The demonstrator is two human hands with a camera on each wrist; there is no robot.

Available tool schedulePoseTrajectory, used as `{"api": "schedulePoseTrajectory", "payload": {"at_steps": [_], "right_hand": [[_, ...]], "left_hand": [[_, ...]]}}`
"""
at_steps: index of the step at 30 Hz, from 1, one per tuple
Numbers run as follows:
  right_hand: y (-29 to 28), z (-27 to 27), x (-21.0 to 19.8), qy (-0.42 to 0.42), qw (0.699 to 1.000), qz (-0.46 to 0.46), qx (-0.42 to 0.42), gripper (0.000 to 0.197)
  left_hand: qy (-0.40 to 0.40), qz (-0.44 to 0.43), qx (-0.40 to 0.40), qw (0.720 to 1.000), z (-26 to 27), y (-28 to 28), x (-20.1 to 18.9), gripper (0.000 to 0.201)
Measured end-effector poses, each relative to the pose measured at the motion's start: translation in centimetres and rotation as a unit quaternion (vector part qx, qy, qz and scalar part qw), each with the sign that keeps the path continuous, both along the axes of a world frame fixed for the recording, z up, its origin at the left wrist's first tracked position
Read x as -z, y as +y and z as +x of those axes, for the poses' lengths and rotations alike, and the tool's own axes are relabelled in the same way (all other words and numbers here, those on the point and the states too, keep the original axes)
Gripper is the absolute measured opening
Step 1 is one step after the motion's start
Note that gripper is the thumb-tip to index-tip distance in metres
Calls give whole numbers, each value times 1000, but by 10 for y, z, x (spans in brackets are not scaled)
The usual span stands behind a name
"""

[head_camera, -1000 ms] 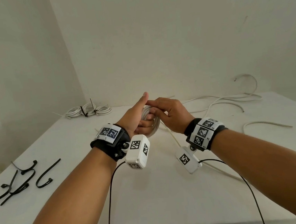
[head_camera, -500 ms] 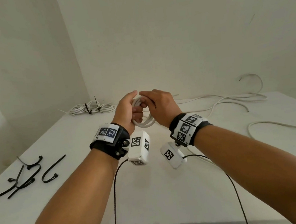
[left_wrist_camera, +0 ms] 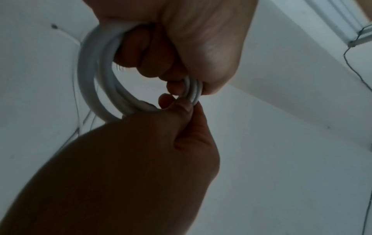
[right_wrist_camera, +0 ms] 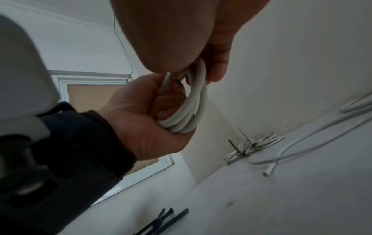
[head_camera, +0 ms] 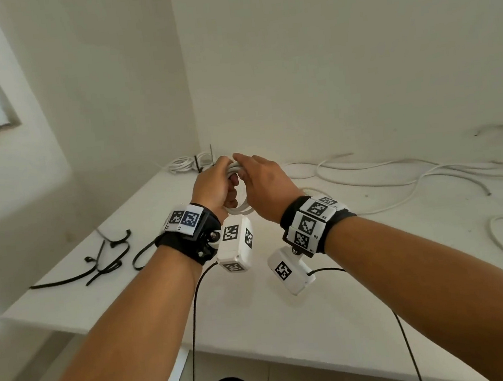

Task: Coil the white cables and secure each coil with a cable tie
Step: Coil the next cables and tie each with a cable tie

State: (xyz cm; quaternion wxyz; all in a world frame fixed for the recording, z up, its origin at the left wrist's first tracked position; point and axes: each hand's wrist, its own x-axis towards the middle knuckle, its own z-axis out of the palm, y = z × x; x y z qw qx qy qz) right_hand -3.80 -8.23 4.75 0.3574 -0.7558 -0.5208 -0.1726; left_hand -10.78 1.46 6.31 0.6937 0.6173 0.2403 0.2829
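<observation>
A: State the condition of the hands.

B: The left hand is clenched round the coil of white round cable, with several turns passing through its curled fingers. The right hand pinches the same coil on its upper side. The coil is held in the air above the white bench, near the far left corner.

A: What could fail from here?

B: The turns are stiff and stacked loosely. If either grip slackens, they will likely spring apart and the coil will open. The black plastic cable ties lie on the bench at the left, well apart from the coil. Reaching for one leaves a single hand to hold every turn.

A: Any snag hazard?

B: Loose white cable sprawls across the right of the bench. Whether it joins the held coil cannot be told. An already tied white coil rests at the far left.
</observation>
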Motion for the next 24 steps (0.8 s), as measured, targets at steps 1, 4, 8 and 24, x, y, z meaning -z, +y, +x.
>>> {"api": "schedulePoseTrajectory", "payload": {"at_steps": [1, 4, 8, 24], "right_hand": [[8, -7, 1, 3, 1000, -8, -7, 39], [29, -26, 2, 43, 998, -20, -47, 41], [54, -43, 9, 145, 983, -89, -62, 40], [153, -99, 34, 6, 916, -366, -167, 26]], "left_hand": [[2, -4, -5, 1000, -7, 8, 2, 42], [19, 6, -39, 999, -33, 34, 8, 40], [12, -22, -120, 992, -74, 73, 6, 35], [43, -49, -224, 972, -164, 158, 25, 29]]}}
